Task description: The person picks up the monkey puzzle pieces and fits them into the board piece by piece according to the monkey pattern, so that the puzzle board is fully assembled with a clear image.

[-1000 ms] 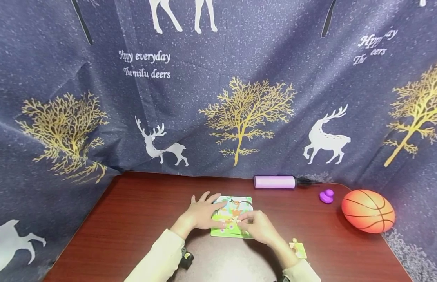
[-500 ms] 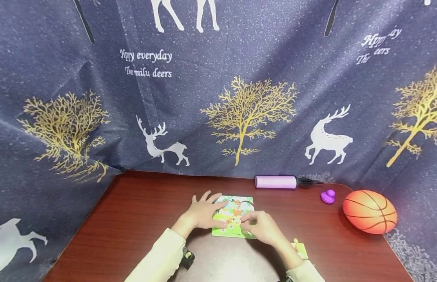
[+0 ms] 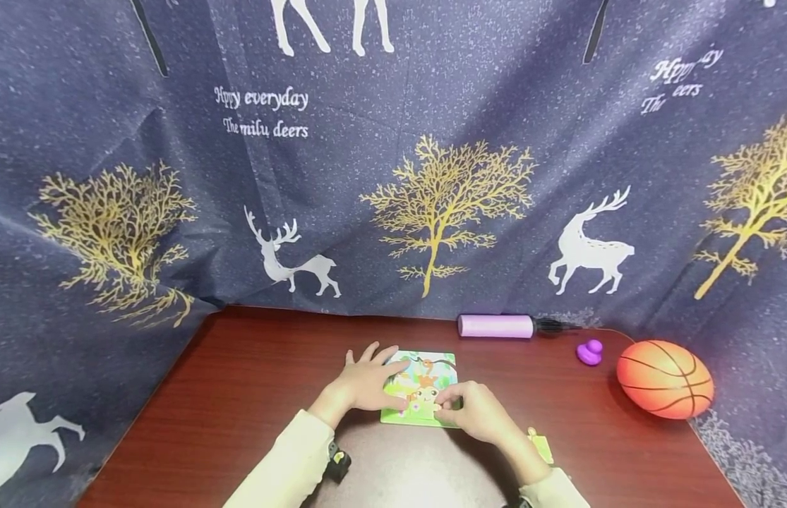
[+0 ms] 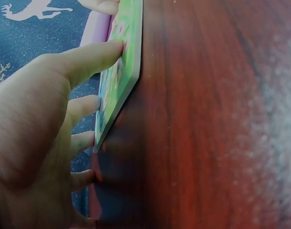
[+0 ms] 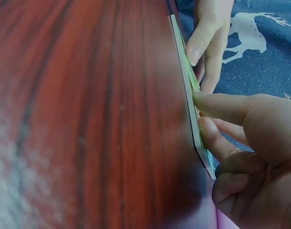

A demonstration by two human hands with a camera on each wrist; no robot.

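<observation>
A flat jigsaw puzzle board (image 3: pixel 425 361) with a bright cartoon animal picture and green lower part lies on the table. My left hand (image 3: pixel 364 385) rests on its left side, fingers spread straight, thumb on the green part. In the left wrist view, the thumb of my left hand (image 4: pixel 35 114) presses the face of the board (image 4: pixel 128 62). At the board's right side my right hand (image 3: pixel 477 413) pinches a puzzle piece, largely hidden by the fingers. The right wrist view shows thumb and index of my right hand (image 5: pixel 259 133) at the board (image 5: pixel 188 95), other fingers curled.
A loose yellow-green puzzle piece (image 3: pixel 541 447) lies by my right forearm. Farther back are a lilac hand pump (image 3: pixel 496 326), a purple rubber duck (image 3: pixel 589 352) and an orange basketball (image 3: pixel 665 379). A dark blue deer-print cloth (image 3: pixel 380 268) hangs behind the wooden table (image 3: pixel 253 367).
My right hand has shifted slightly right over the board, and more of the cartoon animal's face shows between the hands. My left hand has stayed in place.
</observation>
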